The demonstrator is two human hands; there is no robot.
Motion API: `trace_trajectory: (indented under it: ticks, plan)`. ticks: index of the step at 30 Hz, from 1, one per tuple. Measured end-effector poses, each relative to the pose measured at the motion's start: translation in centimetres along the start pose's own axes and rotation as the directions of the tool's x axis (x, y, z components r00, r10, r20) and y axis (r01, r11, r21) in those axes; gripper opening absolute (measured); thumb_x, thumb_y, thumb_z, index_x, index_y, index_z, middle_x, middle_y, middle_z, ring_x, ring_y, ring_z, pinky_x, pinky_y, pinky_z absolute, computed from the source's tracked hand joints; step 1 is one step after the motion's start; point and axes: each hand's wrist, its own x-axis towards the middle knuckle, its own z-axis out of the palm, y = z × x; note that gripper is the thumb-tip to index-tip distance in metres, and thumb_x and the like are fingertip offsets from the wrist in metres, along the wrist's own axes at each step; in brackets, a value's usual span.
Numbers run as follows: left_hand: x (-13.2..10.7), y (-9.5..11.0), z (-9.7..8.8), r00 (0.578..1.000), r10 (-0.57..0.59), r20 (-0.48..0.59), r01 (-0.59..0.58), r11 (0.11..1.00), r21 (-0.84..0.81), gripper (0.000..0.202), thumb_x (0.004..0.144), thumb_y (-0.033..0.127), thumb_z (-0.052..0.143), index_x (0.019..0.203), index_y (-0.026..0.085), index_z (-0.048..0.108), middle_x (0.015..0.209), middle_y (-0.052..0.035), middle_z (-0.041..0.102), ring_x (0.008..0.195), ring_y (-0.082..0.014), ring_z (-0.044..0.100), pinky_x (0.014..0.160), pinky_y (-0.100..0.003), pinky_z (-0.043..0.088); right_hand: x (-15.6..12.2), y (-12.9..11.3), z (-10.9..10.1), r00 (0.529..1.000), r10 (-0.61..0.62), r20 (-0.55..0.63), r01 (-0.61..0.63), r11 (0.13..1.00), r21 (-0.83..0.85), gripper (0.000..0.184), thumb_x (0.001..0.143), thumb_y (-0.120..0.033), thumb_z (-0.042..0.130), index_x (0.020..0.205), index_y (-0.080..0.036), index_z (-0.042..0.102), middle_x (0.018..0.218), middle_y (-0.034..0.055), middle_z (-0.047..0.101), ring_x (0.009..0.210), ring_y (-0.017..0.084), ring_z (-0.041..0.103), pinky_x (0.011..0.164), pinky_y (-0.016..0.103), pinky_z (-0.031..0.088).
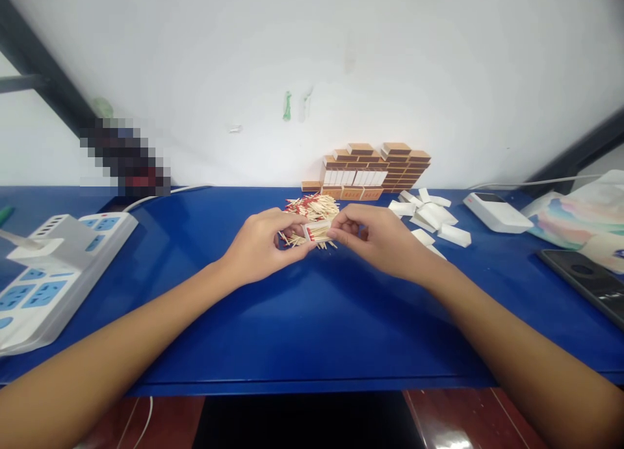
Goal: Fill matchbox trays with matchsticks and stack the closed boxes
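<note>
My left hand [260, 247] grips the left end of a small white matchbox tray [306, 232] between thumb and fingers. Red-tipped matches [320, 232] lie lengthwise inside it. At the tray's right end, my right hand [383, 241] is closed in a pinch, thumb and forefinger against it; its other fingers are curled. Just behind and beneath the tray, a loose pile of matches [314, 206] spreads over the blue table [312, 332]. Several white paper trays [431, 215] lie jumbled to the right of my right hand.
Brown matchboxes [405, 166] are stacked against the wall. A white power strip [43, 303] with a plugged-in adapter sits left. On the right are a white device [500, 213], a dark phone [585, 283] and a colourful plastic pack [560, 218]. Cables run along the back.
</note>
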Motion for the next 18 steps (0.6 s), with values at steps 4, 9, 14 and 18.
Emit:
trace_trajectory:
  ticks: [4, 9, 14, 18]
  plan:
    - [0.5, -0.2, -0.6, 0.989, -0.12, -0.083, 0.119, 0.993, -0.018, 0.035, 0.085, 0.038, 0.081, 0.113, 0.018, 0.079, 0.092, -0.0048, 0.079, 0.074, -0.0142, 0.07, 0.065, -0.025, 0.056, 0.2, -0.1, -0.3, 0.996, -0.022, -0.083, 0.023, 1.0, 0.011, 0.019, 0.101, -0.036, 0.062, 0.094, -0.021, 0.07, 0.078, 0.0014, 0.065, 0.065, 0.014, 0.053, 0.06, 0.029, 0.042]
    - [0.7, -0.3, -0.7, 0.974, -0.217, -0.062, 0.209, 0.971, -0.117, 0.035, 0.082, 0.039, 0.083, 0.11, 0.018, 0.08, 0.093, -0.005, 0.081, 0.075, -0.0142, 0.071, 0.062, -0.023, 0.056, 0.5, 0.3, -1.1, 0.987, 0.016, -0.159, -0.034, 0.994, -0.107, 0.018, 0.1, -0.033, 0.061, 0.092, -0.019, 0.07, 0.075, 0.0024, 0.066, 0.065, 0.016, 0.055, 0.061, 0.031, 0.039]
    - [0.9, -0.4, -1.0, 0.951, -0.297, -0.079, 0.284, 0.947, -0.149, 0.034, 0.082, 0.04, 0.083, 0.107, 0.017, 0.08, 0.092, -0.0054, 0.082, 0.078, -0.0151, 0.074, 0.061, -0.022, 0.056, 0.5, 1.1, -0.6, 0.989, 0.114, 0.092, -0.085, 0.958, -0.273, 0.021, 0.097, -0.033, 0.065, 0.08, -0.02, 0.065, 0.072, 0.0009, 0.064, 0.064, 0.015, 0.052, 0.06, 0.032, 0.033]
    - [0.8, -0.3, -1.0, 0.959, -0.283, -0.02, 0.277, 0.949, -0.149, 0.038, 0.081, 0.038, 0.083, 0.112, 0.016, 0.08, 0.092, -0.0054, 0.082, 0.077, -0.0147, 0.073, 0.06, -0.021, 0.055, 0.3, 1.3, 0.3, 0.98, 0.153, 0.126, -0.111, 0.949, -0.296, 0.025, 0.096, -0.04, 0.066, 0.082, -0.021, 0.06, 0.078, 0.0018, 0.065, 0.066, 0.015, 0.052, 0.06, 0.031, 0.032]
